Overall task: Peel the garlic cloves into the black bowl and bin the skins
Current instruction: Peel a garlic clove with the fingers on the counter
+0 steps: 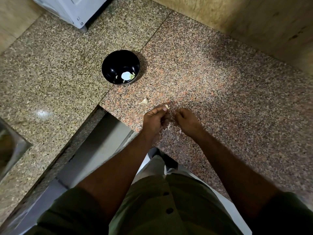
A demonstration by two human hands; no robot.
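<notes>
Speckled granite desk (211,85) fills the view, with a white appliance (74,9) at the far left and part of a steel sink (10,146) at the left edge. At the near edge the left hand (155,121) pinches a garlic clove (166,106) between thumb and fingers (164,108), while the right hand (186,122), its fingers curled, seems to pick at skin just beside it; what it grips is too blurred to tell. Far from the hands, the black bowl (110,65) already holds a few peeled cloves, so some of the work is done. One unpeeled clove (144,101) lies between bowl and hands, and skin scraps (169,127) lie under them, not yet binned. No bin shows. No writing is legible anywhere.
</notes>
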